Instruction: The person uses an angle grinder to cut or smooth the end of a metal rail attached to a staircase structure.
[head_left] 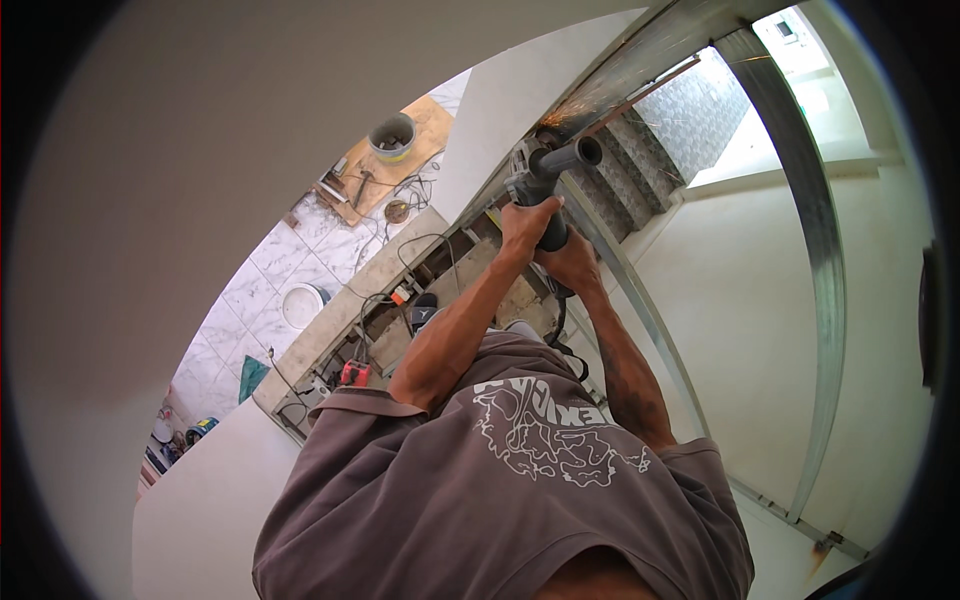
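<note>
Both my hands are closed on an angle grinder [548,183] held out in front of me, with a thick dark cylindrical part sticking out toward the right. My left hand [526,228] wraps its body, thumb lying along the top. Just behind and to the right, my right hand [572,262] grips the rear end, where a dark cord hangs down. The grinder's head is up against a long steel beam [640,62], and orange sparks [578,104] spray from the contact. The disc itself is mostly hidden by the head and the sparks.
Steel bars [822,215] rise on the right beside a white wall. Below left, a tiled floor holds a bucket [392,137] on a wooden board, a hammer [362,188] and a white lid-like round thing [303,305]. Cables and a red tool [355,373] lie near a ledge.
</note>
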Motion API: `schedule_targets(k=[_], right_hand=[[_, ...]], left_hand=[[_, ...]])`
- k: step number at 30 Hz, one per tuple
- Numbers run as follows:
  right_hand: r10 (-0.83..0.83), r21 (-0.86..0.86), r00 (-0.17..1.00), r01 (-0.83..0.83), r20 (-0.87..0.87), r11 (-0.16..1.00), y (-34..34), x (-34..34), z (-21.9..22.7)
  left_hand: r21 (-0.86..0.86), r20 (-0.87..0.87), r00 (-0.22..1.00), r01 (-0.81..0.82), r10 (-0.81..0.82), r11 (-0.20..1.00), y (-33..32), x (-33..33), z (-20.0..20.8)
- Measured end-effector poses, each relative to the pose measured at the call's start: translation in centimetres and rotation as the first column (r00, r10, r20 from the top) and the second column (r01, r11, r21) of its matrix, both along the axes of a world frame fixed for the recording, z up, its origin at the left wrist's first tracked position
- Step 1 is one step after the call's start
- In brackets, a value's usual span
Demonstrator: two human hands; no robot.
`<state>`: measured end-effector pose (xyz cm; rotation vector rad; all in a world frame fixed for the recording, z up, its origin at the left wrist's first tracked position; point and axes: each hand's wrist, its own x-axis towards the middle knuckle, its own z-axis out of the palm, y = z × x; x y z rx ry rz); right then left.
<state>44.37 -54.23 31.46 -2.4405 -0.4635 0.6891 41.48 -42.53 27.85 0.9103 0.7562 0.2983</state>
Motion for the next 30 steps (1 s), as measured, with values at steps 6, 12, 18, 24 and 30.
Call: schedule_targets(k=[6, 12, 18, 24, 30], right_hand=[[-0.006, 0.006, 1.000, 0.006, -0.003, 1.000, 0.1, -0.2, 0.1], [-0.029, -0.022, 0.999, 0.029, 0.020, 0.999, -0.4, -0.4, -0.1], [-0.035, 0.002, 0.999, 0.035, -0.007, 0.999, -1.4, -1.0, -0.1], [-0.043, 0.026, 0.999, 0.043, -0.006, 0.999, -1.1, -1.3, 0.9], [-0.016, 0.005, 1.000, 0.016, 0.019, 1.000, 0.0, -0.7, 0.2]], left_hand=[[-0.009, -0.025, 1.000, 0.018, -0.019, 1.000, 0.0, 0.1, -0.3], [-0.029, -0.037, 0.998, 0.046, -0.047, 0.999, -0.4, -0.3, 0.2], [-0.037, -0.014, 0.998, 0.053, -0.054, 0.998, -1.1, -0.5, 0.0], [0.001, -0.017, 0.997, 0.076, -0.076, 0.997, -1.1, -0.8, 0.9], [0.001, -0.033, 0.999, 0.042, -0.042, 0.999, 0.1, -0.6, 0.6]])
